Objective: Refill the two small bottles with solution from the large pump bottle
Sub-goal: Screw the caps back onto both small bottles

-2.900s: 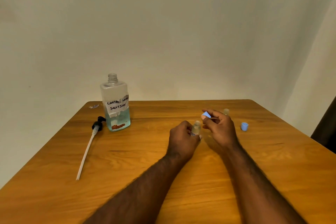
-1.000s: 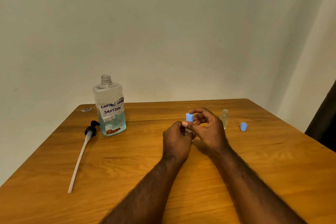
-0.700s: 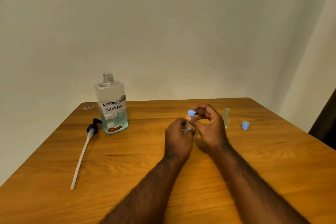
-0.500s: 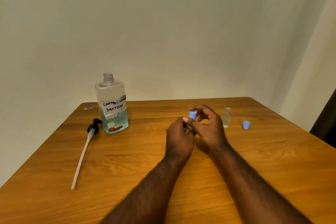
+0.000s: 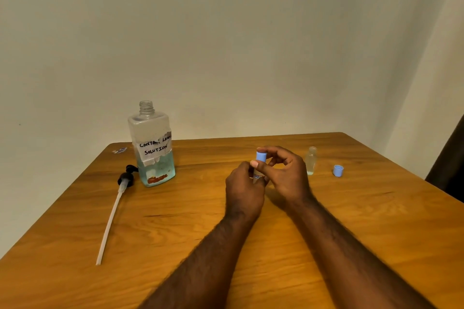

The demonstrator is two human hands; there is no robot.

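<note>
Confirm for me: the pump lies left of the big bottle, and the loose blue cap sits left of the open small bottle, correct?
Not quite. In the head view the loose blue cap sits right of the open small bottle, not left. The pump does lie left of the big bottle.

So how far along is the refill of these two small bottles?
Done: the pump lies beside the open large bottle. In hand: the left hand grips one small bottle while the right hand pinches a blue cap at its top. Left: the second small bottle stands uncapped, its loose cap nearby; how full either is, I cannot tell.
</note>
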